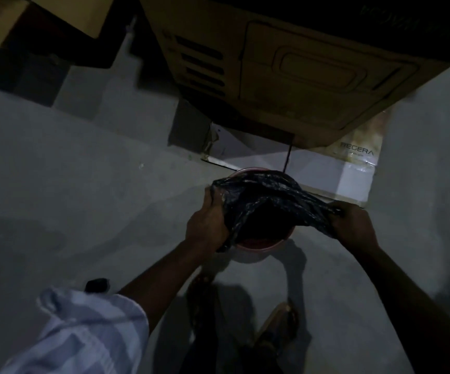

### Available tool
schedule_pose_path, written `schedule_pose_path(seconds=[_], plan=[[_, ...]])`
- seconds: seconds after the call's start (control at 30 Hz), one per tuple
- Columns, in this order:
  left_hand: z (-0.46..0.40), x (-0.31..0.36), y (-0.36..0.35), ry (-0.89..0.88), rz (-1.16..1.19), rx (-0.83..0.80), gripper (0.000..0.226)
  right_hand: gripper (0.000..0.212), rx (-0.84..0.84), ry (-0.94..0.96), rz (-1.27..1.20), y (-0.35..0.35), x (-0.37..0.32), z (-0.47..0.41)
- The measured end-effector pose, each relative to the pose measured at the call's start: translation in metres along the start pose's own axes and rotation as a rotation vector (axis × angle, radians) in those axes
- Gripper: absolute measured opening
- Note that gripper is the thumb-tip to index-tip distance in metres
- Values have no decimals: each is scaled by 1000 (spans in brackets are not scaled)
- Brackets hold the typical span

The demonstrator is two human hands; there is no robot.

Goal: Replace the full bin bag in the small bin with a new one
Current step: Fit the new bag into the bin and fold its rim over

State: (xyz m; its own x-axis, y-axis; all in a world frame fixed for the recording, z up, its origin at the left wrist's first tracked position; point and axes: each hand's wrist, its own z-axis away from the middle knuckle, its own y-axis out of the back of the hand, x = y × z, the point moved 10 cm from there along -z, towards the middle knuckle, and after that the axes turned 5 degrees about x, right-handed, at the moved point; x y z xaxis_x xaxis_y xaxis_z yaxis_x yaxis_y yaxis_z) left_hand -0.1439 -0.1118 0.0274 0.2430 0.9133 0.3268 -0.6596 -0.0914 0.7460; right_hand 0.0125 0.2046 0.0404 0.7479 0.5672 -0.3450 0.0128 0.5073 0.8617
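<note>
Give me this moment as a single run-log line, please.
left hand: gripping bag | right hand: gripping bag | bag: stretched over bin

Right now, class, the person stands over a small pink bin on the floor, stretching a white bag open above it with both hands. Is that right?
Not quite: the bag is black, not white. The head view shows the left hand and the right hand each gripping an edge of it, pulling it open over the small pink bin on the floor.
</note>
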Motion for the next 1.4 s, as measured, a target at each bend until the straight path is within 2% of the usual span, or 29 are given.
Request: schedule_pose_path(seconds=[0.27, 0.37, 0.57, 0.67, 0.8, 0.9, 0.97, 1.0, 1.07, 1.13, 1.2, 1.27, 1.33, 1.4], plan=[[-18, -40, 0, -15, -234, 121, 127, 28, -9, -85, -10, -24, 27, -21], [-27, -46, -5, -38, -270, 138, 128, 26, 0, -85, -40, -36, 36, -31], [-73, -48, -12, -86, -51, 146, 114, 25, 84, -67, -166, -41, 40, -66], [-96, -45, -7, -37, 32, 96, 108, 27, 107, -129, -218, -44, 43, -84], [-110, -45, -9, 35, 57, 63, 96, 51, 93, -274, -329, -55, 53, -96], [-95, -35, -3, 23, -147, 203, 91, 77, 75, -368, -375, -65, 54, -93], [-73, -16, 6, -54, -219, 358, 83, 104, 177, -430, -480, -63, 56, -82], [-63, -8, 4, -96, -221, 400, 81, 110, 260, -465, -560, -61, 57, -71], [-50, -6, -10, -104, -163, 401, 83, 102, 427, -576, -731, -59, 59, -35], [-45, -19, -28, -15, -2, 361, 86, 79, 526, -773, -861, -78, 64, 9], [-44, -31, -46, 43, 255, 322, 86, 64, 438, -937, -869, -118, 69, 44], [-45, -38, -60, 97, 460, 276, 87, 50, 181, -1048, -1052, -162, 40, 69], [-42, -35, -60, 78, 472, 295, 82, 44, -46, -1133, -1287, -189, 0, 86], [-35, -25, -53, 23, 426, 317, 78, 46, -110, -1099, -1394, -194, -23, 81]])
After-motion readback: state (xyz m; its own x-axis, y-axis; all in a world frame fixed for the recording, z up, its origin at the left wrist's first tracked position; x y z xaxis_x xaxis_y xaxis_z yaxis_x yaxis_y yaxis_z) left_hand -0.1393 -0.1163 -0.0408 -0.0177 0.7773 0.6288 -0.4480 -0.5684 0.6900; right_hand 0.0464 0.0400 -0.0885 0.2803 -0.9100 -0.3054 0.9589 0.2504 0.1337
